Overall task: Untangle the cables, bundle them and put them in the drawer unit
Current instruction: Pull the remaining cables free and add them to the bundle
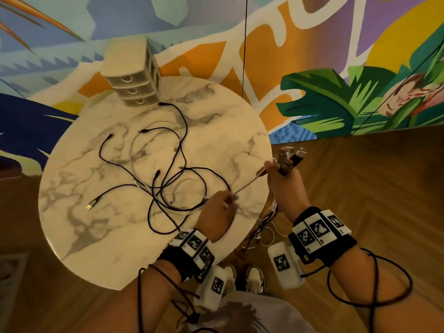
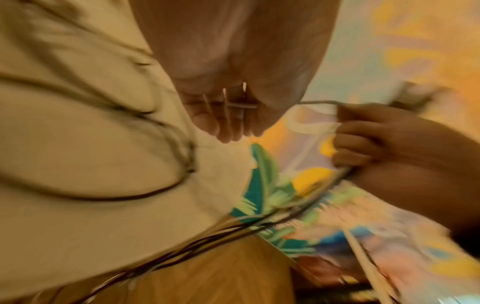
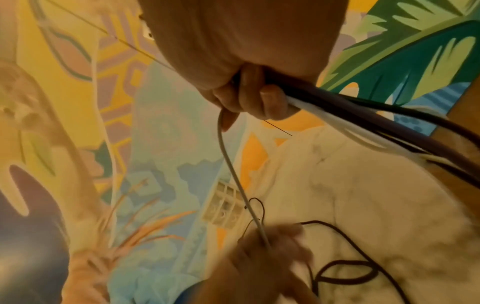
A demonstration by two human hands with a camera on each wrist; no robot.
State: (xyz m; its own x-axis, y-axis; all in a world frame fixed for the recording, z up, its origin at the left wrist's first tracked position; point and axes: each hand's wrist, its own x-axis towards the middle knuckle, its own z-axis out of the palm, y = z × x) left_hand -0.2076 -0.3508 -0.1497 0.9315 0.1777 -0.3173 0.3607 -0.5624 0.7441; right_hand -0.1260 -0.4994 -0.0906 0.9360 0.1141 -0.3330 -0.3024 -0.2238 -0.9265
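A tangle of black and white cables [image 1: 165, 181] lies on the round marble table [image 1: 79, 227]. My right hand [image 1: 283, 179] is raised off the table's right edge and grips a bunch of cables [image 3: 363, 115] with their plugs [image 1: 289, 156] sticking up; their tails hang toward the floor. A pale cable [image 1: 247, 182] runs taut from that hand to my left hand [image 1: 219, 207], which pinches it above the table's right side. In the right wrist view this pale cable [image 3: 233, 170] runs down to the left hand [image 3: 270, 246]. The cream drawer unit [image 1: 134, 75] stands at the far edge, all drawers closed.
A gold-tipped USB plug [image 1: 89, 206] lies on the left part of the table. A painted wall rises behind the table and wooden floor surrounds it. My shoes [image 1: 254, 277] stand below the near edge.
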